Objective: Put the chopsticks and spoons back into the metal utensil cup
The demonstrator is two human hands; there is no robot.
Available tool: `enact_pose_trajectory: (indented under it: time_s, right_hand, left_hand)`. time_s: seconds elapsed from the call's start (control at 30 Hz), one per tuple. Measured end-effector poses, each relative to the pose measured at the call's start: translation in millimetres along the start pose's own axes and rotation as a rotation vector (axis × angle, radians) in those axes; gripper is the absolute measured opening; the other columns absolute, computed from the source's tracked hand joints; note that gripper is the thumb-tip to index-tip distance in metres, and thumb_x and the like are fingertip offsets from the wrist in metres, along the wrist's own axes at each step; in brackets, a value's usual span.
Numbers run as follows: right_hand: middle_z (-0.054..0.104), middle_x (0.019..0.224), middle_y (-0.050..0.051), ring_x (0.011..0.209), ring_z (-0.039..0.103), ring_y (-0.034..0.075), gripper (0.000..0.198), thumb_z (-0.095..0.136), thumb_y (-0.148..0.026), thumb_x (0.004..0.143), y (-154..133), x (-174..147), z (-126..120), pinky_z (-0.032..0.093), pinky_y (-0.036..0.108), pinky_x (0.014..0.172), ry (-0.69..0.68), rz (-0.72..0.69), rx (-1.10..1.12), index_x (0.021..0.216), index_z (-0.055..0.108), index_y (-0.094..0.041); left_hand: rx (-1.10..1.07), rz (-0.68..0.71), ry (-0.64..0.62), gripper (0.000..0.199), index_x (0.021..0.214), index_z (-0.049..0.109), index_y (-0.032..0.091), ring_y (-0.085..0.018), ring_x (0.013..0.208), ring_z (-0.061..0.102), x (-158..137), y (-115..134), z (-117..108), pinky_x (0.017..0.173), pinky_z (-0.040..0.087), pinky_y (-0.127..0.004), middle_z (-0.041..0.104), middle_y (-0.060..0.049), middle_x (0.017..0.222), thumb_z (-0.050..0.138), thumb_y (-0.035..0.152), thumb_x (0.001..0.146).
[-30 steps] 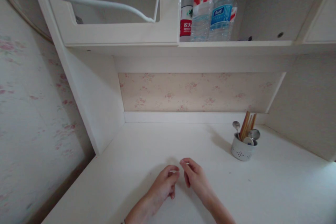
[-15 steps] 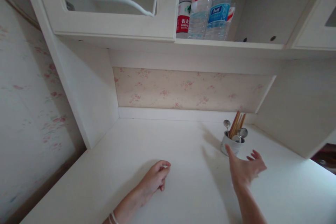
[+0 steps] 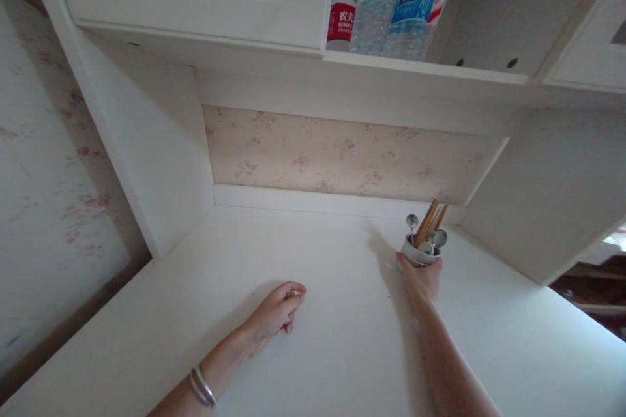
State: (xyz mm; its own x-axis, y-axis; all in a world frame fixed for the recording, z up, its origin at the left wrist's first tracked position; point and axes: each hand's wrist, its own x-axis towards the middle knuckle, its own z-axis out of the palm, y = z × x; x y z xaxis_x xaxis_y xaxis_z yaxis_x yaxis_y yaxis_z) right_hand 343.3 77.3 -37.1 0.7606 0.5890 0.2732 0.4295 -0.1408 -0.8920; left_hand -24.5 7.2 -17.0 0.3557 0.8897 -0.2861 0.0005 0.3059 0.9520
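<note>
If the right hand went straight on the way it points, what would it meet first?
The white cup, which the right hand holds; beyond that, probably the back strip, though depth is unclear.

spoons [image 3: 439, 238]: shiny metal | chopsticks [image 3: 426, 221]: wood | tabletop [image 3: 337, 339]: smooth | bottles [image 3: 413, 6]: plastic

Right grip [image 3: 423, 281] around utensil cup [image 3: 415, 257]

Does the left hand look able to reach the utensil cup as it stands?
Probably yes: nothing stands between the left hand and the utensil cup, though the right hand covers its near side.
</note>
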Motion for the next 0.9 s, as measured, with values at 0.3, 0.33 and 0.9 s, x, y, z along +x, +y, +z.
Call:
enact_pose_trajectory:
  time_s: [0.3, 0.33, 0.9]
  right_hand:
    - [0.069, 0.1, 0.012, 0.085, 0.063, 0.027, 0.067, 0.074, -0.054, 0.06, -42.2, -56.2, 7.6, 0.046, 0.034, 0.069, -0.148, -0.066, 0.06, 0.113, 0.059, -0.015]
    - [0.069, 0.099, 0.011, 0.084, 0.063, 0.026, 0.067, 0.073, -0.053, 0.062, -49.7, -70.5, 10.5, 0.046, 0.033, 0.069, -0.237, -0.056, 0.116, 0.114, 0.059, -0.014]
    - [0.069, 0.09, 0.009, 0.074, 0.063, 0.017, 0.051, 0.065, -0.055, 0.079, -105.9, -211.7, 9.6, 0.049, 0.027, 0.066, -1.546, 0.532, 0.515, 0.106, 0.062, -0.011]
  left_hand:
    - [-0.122, 0.055, 0.028, 0.046, 0.117, 0.052, 0.02, -0.008, 0.059, 0.044, -2.5, 6.0, 3.0, 0.049, 0.035, -0.023, 0.046, 0.003, 0.081, 0.068, 0.039, 0.078]
    - [-0.159, 0.087, 0.036, 0.051, 0.121, 0.051, 0.021, -0.01, 0.066, 0.049, -2.3, 6.2, 2.3, 0.052, 0.039, -0.023, 0.049, 0.001, 0.088, 0.07, 0.04, 0.077]
    - [-0.864, -0.099, 0.037, 0.05, 0.09, 0.064, 0.015, -0.021, 0.072, 0.067, -2.0, 21.8, -12.4, 0.069, 0.054, -0.034, 0.071, -0.009, 0.085, 0.06, 0.063, 0.079]
